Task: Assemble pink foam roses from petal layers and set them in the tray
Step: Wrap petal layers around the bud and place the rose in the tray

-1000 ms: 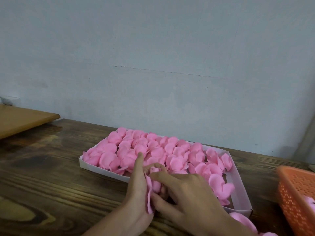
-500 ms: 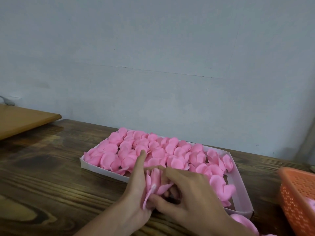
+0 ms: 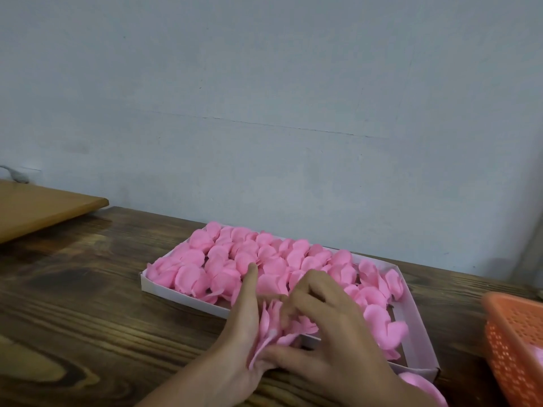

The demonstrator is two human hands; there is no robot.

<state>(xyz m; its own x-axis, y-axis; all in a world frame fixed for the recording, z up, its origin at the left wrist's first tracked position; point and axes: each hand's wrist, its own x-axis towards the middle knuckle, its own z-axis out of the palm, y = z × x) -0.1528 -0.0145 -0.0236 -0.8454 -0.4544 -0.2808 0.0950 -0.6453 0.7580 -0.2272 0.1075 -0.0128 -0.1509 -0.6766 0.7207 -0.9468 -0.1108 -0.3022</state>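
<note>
Right hand (image 3: 329, 342) fingers have curled in tighter than a second ago, and the petals now fan lower between the palms. Both hands are working one half-built rose (image 3: 271, 327) over the tray's front edge, about mid-width. Left hand (image 3: 238, 333) holds it from the left with the thumb across the top and the index finger straight up; its other fingers are hidden behind the foam. The right hand pinches it, fingers curled over the top and thumb under the lower petals. White tray (image 3: 176, 295) sits on the dark wood table (image 3: 88, 304), packed with finished roses (image 3: 249, 254) from the far-left corner across; bare floor shows only along the right wall and front-right corner. Orange basket (image 3: 514, 348) is at the right edge, apart from the tray, with a bit of pink inside, contents mostly cut off. One loose pink piece (image 3: 420, 386) lies on the table just in front of the tray's front-right corner. Light wood board (image 3: 38, 210) is far left.
</note>
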